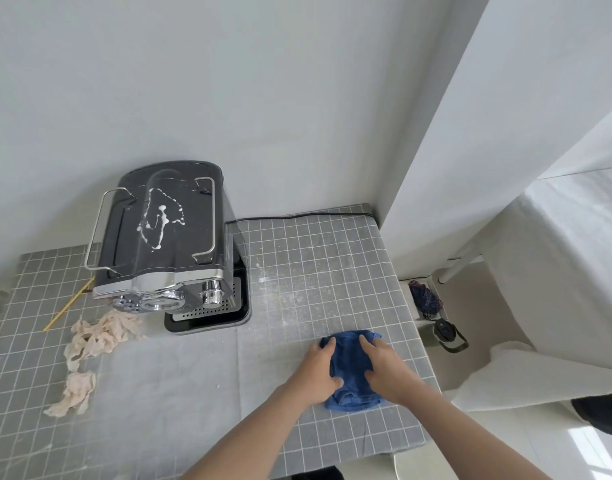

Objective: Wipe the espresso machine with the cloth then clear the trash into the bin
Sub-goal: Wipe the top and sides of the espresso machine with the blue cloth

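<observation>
**Both hands on the blue cloth, espresso machine unwiped at the far left**

You are looking down at a table covered with a grey cloth printed in a white grid. Your two bare forearms reach in from the near edge, and both hands meet on a crumpled blue cloth lying on the right side of the table, near its right edge.

Your left hand rests on the cloth's left side, fingers pointing away from you and curving over the fabric, with the thumb tucked against the cloth's near part. Your right hand lies on the cloth's right side in the same way, fingers over the far edge and thumb pressing into the middle. Both hands appear to gather the cloth between fingers and thumb.

Well apart from the cloth, at the far left against the white wall, stands the black and chrome espresso machine. Its flat top carries a white spill in loops and drips. A black drip tray sits at its near right foot, and a black cable runs along the wall behind it.

To the near left of the machine lie crumpled pale tissues, with another scrap nearer you. A thin yellow stick lies at the machine's left.
</observation>
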Demonstrator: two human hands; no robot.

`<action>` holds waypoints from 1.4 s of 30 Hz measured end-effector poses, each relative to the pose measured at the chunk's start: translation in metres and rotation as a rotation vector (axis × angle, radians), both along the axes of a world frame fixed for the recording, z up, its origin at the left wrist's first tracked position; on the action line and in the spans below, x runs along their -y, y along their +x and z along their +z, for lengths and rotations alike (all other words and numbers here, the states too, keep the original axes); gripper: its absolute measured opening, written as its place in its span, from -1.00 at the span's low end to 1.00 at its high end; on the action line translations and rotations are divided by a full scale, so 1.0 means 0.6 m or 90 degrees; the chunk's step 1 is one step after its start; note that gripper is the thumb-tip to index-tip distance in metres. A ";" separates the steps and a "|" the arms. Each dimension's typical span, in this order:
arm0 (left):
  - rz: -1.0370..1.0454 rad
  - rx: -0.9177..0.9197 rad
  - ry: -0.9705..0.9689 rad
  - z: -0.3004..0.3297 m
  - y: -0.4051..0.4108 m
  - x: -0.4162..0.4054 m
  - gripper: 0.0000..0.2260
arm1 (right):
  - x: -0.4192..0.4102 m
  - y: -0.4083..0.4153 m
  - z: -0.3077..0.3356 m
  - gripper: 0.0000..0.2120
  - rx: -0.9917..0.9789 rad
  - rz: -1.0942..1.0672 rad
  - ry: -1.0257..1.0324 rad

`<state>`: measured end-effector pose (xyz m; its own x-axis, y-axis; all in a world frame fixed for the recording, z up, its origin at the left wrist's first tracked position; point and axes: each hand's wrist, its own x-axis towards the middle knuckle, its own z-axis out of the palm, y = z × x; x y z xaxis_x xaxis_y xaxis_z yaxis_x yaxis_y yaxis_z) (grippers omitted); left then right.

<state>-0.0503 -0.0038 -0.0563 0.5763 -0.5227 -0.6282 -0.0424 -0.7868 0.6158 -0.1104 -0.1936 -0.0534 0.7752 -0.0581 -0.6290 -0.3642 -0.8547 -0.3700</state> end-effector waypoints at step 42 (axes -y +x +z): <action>0.150 0.357 -0.074 0.448 0.271 -0.167 -0.28 | -0.110 0.306 0.412 -0.26 0.395 0.100 0.003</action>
<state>0.1124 0.0967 0.2126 0.9106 -0.3876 -0.1432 -0.2173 -0.7439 0.6320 0.0734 -0.1275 0.1935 0.9943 0.0880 -0.0604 0.0489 -0.8786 -0.4750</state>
